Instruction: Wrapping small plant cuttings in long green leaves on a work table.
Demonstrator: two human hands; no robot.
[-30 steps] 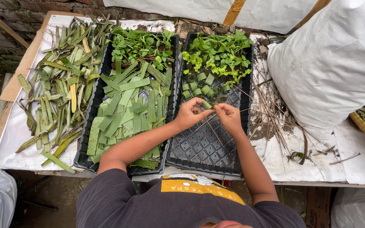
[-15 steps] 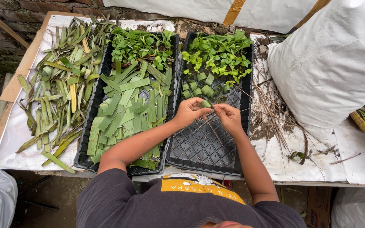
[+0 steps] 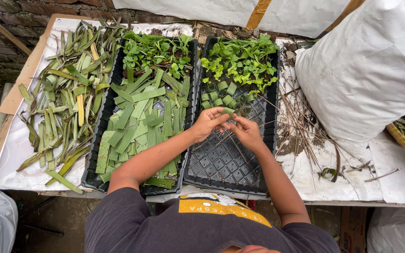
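Black tray [image 3: 258, 182], seedlings [image 3: 240, 61] beyond — hands pinching leaf strip [image 3: 228, 112]

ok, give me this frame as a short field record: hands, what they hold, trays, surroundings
left hand: pinching a small green leaf strip rolled into a ring, above the right tray
right hand: touching the same ring, fingertips meeting the left hand's
right black plastic cell tray: seedlings at far end, a few rolled green leaf rings below them, near cells bare
left black plastic tray: flat cut green leaf strips, seedlings at far end
loose long leaves: piled on white sheet, far left
white woven sack: right of trays
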